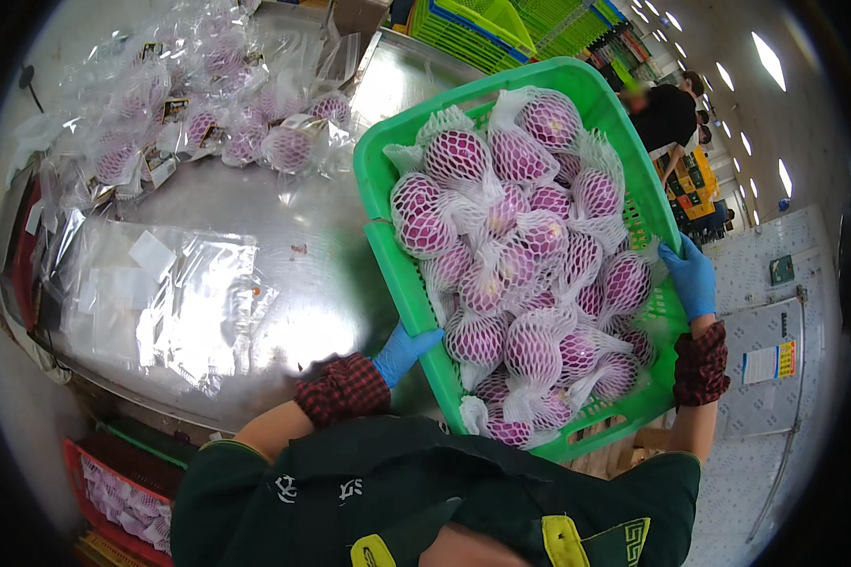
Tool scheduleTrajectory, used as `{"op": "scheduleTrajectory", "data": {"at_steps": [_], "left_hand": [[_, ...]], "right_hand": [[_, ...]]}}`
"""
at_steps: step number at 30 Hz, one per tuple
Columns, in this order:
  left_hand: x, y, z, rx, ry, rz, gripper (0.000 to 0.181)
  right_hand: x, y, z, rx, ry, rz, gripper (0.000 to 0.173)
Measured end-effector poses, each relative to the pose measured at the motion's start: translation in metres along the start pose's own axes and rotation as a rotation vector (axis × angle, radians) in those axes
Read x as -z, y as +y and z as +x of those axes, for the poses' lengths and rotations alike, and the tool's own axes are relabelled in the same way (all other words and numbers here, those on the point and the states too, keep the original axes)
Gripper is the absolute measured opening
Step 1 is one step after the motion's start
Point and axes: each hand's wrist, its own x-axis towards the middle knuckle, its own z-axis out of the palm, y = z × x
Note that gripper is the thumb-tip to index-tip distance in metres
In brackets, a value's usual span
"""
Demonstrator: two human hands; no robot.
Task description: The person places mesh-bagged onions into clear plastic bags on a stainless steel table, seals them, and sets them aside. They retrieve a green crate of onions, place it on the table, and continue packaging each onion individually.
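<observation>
Both hands, in blue gloves, hold a green plastic basket (390, 273) tilted in front of my body. My left hand (405, 352) grips its left rim, the thumb over the edge. On the right side, my right hand (689, 276) grips the opposite rim. The basket is full of round purple produce in white foam nets (533, 347); the exact kind cannot be told. To the left is a metal table (305, 262), with a pile of clear bags holding more netted purple produce (202, 127) at its back and flat clear plastic bags (198, 305) nearer me.
Stacked green and blue crates (468, 32) stand behind the basket. A red crate (78, 482) of netted produce sits low at the left, below the table edge. A person in black (666, 117) is farther off at the upper right, near yellow crates (702, 184). A pale panelled wall (773, 298) rises at the right.
</observation>
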Motion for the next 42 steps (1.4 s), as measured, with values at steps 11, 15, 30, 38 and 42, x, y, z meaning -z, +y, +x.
{"op": "scheduleTrajectory", "data": {"at_steps": [11,15,30,38,42], "left_hand": [[0.014,-0.010,0.134,-0.560,0.592,0.411,0.063],[-0.002,0.069,0.204,-0.954,0.440,0.725,0.063],[-0.036,0.063,0.263,-1.077,0.417,0.767,0.056],[-0.019,0.045,0.223,-1.004,0.482,0.887,0.052],[0.002,0.038,0.190,-0.963,0.513,0.895,0.047]], "right_hand": [[-0.011,-0.010,-0.020,0.090,0.244,-0.285,0.044],[-0.016,-0.029,-0.027,0.084,0.264,-0.348,0.044],[-0.213,-0.140,-0.015,0.555,0.119,0.264,0.086],[-0.256,-0.131,-0.055,0.687,0.028,0.149,0.067],[-0.271,-0.137,-0.077,0.613,-0.010,0.309,0.060]]}}
